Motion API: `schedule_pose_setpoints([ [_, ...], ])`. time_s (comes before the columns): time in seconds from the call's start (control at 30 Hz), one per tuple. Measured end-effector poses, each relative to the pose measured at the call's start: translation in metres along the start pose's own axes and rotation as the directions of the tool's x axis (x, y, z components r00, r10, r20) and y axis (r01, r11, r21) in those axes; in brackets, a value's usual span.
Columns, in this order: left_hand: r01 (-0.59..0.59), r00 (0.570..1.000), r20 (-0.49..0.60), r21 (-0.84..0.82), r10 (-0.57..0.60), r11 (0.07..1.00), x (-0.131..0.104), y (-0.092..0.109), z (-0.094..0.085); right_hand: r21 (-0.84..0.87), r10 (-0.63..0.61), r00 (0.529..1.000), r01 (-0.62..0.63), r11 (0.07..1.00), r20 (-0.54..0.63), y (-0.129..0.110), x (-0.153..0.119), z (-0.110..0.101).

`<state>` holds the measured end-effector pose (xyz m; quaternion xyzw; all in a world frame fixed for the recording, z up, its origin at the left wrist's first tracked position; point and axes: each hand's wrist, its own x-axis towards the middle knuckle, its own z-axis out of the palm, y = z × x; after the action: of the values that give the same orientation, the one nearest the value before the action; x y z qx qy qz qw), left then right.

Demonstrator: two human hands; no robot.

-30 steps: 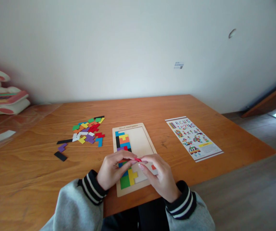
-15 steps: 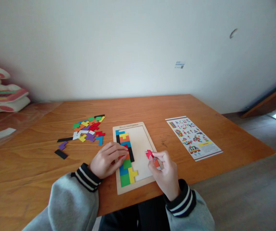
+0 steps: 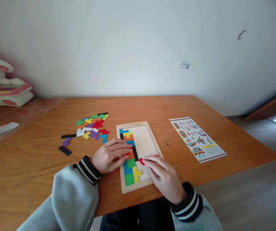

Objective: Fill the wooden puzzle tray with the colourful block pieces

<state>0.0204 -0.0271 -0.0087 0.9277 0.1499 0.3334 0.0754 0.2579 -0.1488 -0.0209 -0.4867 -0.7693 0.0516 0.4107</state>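
A wooden puzzle board (image 3: pixel 125 190) lies on the table before me, its left side lined with coloured pieces, among them a green piece (image 3: pixel 129 179), a yellow piece (image 3: pixel 137 174) and a black piece (image 3: pixel 135 154). My left hand (image 3: pixel 110 154) rests across the board's left edge, thumb and fingers apart, fingertips on the pieces beside a red one partly hidden under them. Pinched in my right hand (image 3: pixel 163 175) is a red puzzle piece (image 3: pixel 141 161), low over the bare middle of the board. An orange piece at the right rim is mostly covered by that hand.
A loose heap of coloured puzzle pieces (image 3: pixel 90 130) lies left of the board, with a black piece (image 3: pixel 65 150) nearer me. To the right is a printed pattern sheet (image 3: pixel 198 139). Clear plastic (image 3: pixel 39 112) and a toy keyboard (image 3: pixel 6 91) are at the far left.
My right hand has moved left with the red puzzle piece, from the board's right side towards the laid pieces, and turned palm down. My left hand stays on the board; the view has shifted slightly.
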Motion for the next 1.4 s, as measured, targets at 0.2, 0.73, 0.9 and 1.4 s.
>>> schedule_pose_setpoints([
  [0.2, -0.030, 0.992, 0.122, -0.067, 0.038, 0.997, -0.0029, 0.0082, 0.0066, -0.024, -0.064, 0.991, 0.067, 0.997, 0.115, -0.0065, -0.0057, -0.0016],
  [0.73, -0.076, 0.983, 0.158, -0.111, 0.093, 0.991, 0.0025, 0.0111, 0.0051, -0.110, -0.085, 0.963, 0.116, 0.987, 0.256, -0.0097, -0.0041, -0.0044],
  [0.9, -0.086, 0.985, 0.144, -0.094, 0.099, 0.992, 0.0029, 0.0104, 0.0053, -0.081, -0.055, 0.963, 0.079, 0.994, 0.264, -0.0098, -0.0030, -0.0048],
  [1.4, -0.071, 0.997, 0.033, -0.043, 0.072, 0.997, 0.0024, 0.0081, 0.0030, -0.077, 0.035, 0.988, -0.023, 0.997, 0.150, -0.0079, -0.0066, -0.0070],
])
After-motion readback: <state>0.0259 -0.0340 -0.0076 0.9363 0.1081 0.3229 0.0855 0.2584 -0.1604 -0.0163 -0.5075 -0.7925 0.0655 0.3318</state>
